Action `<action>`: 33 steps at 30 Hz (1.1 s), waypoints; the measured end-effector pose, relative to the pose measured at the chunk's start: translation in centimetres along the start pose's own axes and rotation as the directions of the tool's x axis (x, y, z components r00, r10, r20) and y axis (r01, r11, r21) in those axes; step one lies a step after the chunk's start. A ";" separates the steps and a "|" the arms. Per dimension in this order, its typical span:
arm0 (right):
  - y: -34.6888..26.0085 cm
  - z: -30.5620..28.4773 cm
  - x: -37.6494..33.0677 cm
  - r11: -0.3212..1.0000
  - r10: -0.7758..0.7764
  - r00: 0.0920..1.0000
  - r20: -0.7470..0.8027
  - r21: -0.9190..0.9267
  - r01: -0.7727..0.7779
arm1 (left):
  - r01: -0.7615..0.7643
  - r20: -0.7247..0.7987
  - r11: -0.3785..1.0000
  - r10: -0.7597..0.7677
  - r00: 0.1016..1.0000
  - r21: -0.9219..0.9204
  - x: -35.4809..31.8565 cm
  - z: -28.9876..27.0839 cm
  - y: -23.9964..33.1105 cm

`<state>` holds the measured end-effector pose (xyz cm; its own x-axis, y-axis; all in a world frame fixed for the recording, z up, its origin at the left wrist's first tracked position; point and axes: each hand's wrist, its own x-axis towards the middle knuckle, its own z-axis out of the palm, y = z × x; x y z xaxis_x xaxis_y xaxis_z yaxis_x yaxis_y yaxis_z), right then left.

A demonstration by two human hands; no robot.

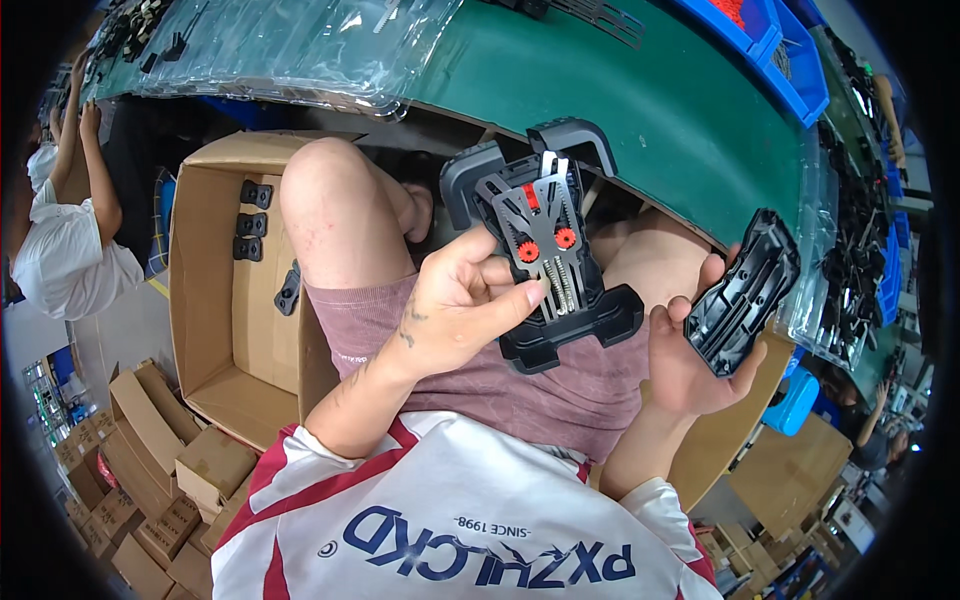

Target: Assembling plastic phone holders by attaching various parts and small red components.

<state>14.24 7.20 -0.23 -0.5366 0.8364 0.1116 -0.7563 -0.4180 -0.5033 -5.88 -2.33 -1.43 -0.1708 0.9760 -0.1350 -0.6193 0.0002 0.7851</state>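
Observation:
My left hand [465, 300] grips a black phone-holder-like clamp assembly [545, 225] above my lap. Its inside faces up: a grey metal plate, two small red gears, a red piece near the top and springs in the middle. Black padded arms stick out at its upper end, and wider black feet at its lower end. To the right, my right hand [700, 350] is closed on a black plastic cover [742, 292], its ribbed hollow side showing. The cover and the assembly are apart.
A green worktable [600, 110] lies ahead, with clear plastic trays [300, 50] at its left and blue bins [775, 50] at its right. Left of my knee stands an open cardboard box [235, 340] holding several black parts. Cartons [215, 465] are stacked lower left; other people work at both sides.

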 end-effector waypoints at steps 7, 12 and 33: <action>1.4 1.4 0.7 0.893 -0.141 0.980 0.137 -0.409 0.186 | -0.116 -0.072 0.991 0.120 0.990 0.062 -0.3 0.2 -0.5; 2.8 2.2 0.8 0.566 -0.260 0.931 0.258 -0.740 0.363 | -0.231 -0.163 0.954 0.262 0.951 0.190 -0.8 0.3 -1.7; 5.4 1.8 -0.2 0.026 -0.190 0.901 0.390 -0.915 0.402 | -0.372 0.075 0.383 0.604 0.793 0.846 -1.4 2.4 -1.4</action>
<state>9.62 4.09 -1.39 -0.4859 0.6947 0.5303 0.1077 0.6497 -0.7525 -2.93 -3.19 -0.87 -0.4525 0.7905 0.4127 0.4744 -0.1785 0.8620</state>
